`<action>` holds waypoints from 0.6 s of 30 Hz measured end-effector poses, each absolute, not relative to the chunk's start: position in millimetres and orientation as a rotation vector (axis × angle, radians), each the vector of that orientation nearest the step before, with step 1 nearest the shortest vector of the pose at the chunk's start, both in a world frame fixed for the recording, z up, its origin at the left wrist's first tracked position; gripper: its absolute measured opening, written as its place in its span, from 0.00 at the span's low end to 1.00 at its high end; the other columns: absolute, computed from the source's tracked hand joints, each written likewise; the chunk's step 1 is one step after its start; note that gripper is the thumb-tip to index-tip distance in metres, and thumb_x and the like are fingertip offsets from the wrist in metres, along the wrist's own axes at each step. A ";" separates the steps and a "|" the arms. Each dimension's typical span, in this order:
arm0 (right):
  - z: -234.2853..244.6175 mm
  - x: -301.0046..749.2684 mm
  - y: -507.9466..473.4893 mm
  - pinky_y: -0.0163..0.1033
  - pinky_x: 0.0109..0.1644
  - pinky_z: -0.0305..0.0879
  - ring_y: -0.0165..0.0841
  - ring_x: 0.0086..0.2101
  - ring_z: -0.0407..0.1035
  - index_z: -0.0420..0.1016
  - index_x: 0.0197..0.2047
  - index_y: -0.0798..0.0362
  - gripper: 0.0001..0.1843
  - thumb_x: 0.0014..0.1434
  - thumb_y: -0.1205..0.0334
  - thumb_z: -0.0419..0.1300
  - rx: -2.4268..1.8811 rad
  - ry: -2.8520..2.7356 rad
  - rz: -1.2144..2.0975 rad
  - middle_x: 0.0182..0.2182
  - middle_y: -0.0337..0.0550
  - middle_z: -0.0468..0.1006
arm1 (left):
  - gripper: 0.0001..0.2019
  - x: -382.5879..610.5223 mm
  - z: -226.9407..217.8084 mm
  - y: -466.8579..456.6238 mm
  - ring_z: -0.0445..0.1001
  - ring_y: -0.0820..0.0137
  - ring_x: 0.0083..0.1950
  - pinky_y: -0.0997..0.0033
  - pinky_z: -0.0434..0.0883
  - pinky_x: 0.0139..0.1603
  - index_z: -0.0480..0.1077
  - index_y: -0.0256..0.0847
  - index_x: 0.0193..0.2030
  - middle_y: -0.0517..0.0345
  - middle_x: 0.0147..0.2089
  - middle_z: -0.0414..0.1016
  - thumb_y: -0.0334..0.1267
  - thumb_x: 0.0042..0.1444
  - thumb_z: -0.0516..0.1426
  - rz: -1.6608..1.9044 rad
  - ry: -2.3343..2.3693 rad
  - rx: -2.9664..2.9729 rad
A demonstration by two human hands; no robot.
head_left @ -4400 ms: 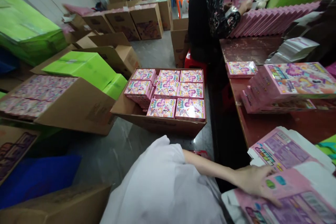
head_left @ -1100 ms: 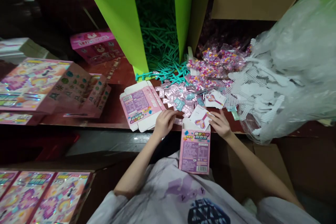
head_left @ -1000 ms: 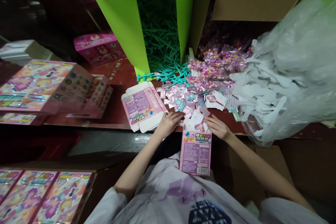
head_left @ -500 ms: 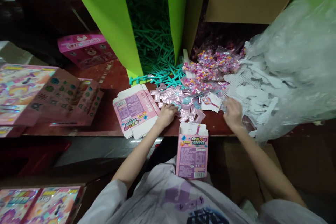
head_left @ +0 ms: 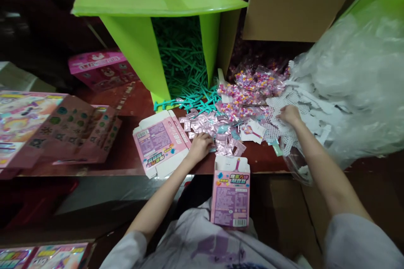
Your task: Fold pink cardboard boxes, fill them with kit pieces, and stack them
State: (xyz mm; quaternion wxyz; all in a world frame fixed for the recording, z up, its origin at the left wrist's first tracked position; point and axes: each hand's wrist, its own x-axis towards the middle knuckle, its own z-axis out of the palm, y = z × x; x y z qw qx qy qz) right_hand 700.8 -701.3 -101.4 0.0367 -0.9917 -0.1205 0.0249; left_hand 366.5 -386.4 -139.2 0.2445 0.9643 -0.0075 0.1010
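Note:
My left hand rests with curled fingers at the left edge of a pile of small pink sachets; what lies under its fingertips is hidden. On the right, my right hand reaches over white perforated plastic plates, its fingers closed among them; whether one is gripped does not show. Between the hands lie printed white cards and bags of colourful beads. An upright, open-topped pink-purple box stands against my body, a card poking up inside it.
Left of my left hand lies a flattened pink box. A lime-green container spills teal sticks. A cardboard box stands behind the bead bags. A large clear plastic bag bulges at right, and finished-looking boxes sit at left.
My right hand has moved up and inward onto the white plates. My left hand stays at the sachets with its fingers more curled. The camera view has tilted slightly upward.

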 end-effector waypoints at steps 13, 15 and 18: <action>-70.8 712.3 -620.3 0.44 0.49 0.64 0.47 0.47 0.67 0.59 0.57 0.64 0.45 0.40 0.56 0.71 -2.701 -0.441 -0.230 0.50 0.62 0.70 | 0.06 471.6 -150.8 -272.4 0.65 0.54 0.60 0.50 0.62 0.61 0.76 0.37 0.30 0.44 0.56 0.72 0.30 0.52 0.57 0.687 0.580 2.349; -80.3 719.6 -615.4 0.45 0.47 0.62 0.47 0.45 0.67 0.63 0.54 0.64 0.37 0.44 0.57 0.68 -2.813 -0.374 -0.244 0.48 0.65 0.70 | 0.08 477.3 -154.8 -264.0 0.69 0.59 0.55 0.55 0.65 0.59 0.76 0.36 0.32 0.46 0.52 0.74 0.29 0.54 0.54 0.701 0.575 2.320; -86.1 725.4 -621.2 0.45 0.44 0.59 0.46 0.40 0.67 0.68 0.51 0.66 0.27 0.51 0.59 0.62 -2.886 -0.272 -0.325 0.43 0.66 0.73 | 0.08 467.7 -153.2 -260.3 0.72 0.65 0.49 0.62 0.69 0.55 0.77 0.37 0.34 0.47 0.52 0.72 0.31 0.55 0.55 0.798 0.550 2.267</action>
